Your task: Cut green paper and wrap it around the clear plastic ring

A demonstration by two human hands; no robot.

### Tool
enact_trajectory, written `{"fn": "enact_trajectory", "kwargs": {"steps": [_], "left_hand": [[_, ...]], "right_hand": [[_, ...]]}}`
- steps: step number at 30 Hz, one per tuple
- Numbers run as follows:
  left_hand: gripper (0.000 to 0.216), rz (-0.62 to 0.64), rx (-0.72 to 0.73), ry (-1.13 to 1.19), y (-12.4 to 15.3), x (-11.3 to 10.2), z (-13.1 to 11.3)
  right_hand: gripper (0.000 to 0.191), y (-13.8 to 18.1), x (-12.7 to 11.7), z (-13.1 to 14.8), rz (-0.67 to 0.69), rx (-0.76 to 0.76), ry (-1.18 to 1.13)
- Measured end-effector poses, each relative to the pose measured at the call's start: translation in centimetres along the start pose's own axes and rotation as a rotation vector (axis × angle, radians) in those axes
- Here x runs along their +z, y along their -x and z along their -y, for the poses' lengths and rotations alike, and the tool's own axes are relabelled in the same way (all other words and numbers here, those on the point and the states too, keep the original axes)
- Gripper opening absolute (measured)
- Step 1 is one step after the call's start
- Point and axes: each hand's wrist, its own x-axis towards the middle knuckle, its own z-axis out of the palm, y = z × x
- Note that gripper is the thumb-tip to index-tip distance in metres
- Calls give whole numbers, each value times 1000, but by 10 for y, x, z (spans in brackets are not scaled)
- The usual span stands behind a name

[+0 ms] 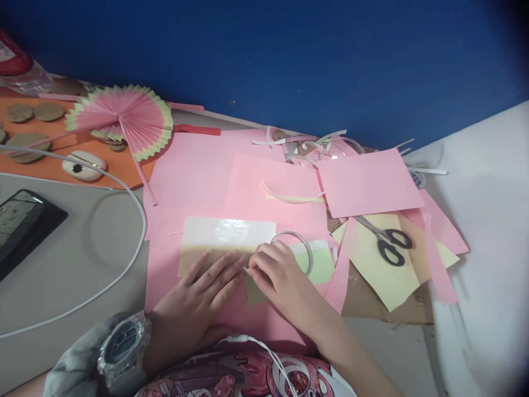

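Observation:
My left hand (198,300), with a grey wristwatch (124,347) on the wrist, lies flat with fingers stretched out on a pale yellow paper strip (215,242) that rests on a pink sheet (198,176). My right hand (276,273) sits just right of it, fingers curled and pressing down on the same strip at a fold. A thin curled white paper strip (303,242) loops just beyond the right hand's knuckles.
Black-handled scissors (388,242) lie on yellow paper at the right. More pink sheets (367,182) and curled trimmings (326,143) lie behind. A pink pleated paper fan (124,118) and cardboard discs (35,112) rest on an orange sheet (41,165); a phone (20,223) and a white cable (132,253) lie left.

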Motion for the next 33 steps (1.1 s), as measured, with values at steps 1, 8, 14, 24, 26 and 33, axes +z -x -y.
{"fn": "enact_trajectory", "kwargs": {"steps": [1,8,14,24,26,33], "left_hand": [[72,-5,-2,-2,0,0,0],[70,-18,1,6,-2,-1,1],[71,-18,8,6,-1,-1,2],[71,9,-24,25,-1,0,0],[71,-6,-13,30,-1,0,0],[72,-50,-21,31,-2,-3,0]], "right_hand": [[19,0,0,1,-5,6,8],[19,-1,-2,4,-5,5,20],[19,0,-1,3,21,15,16],[21,-1,-3,4,24,-25,71],[21,-1,-2,4,21,-13,65],[21,0,1,0,25,-23,58]]}}
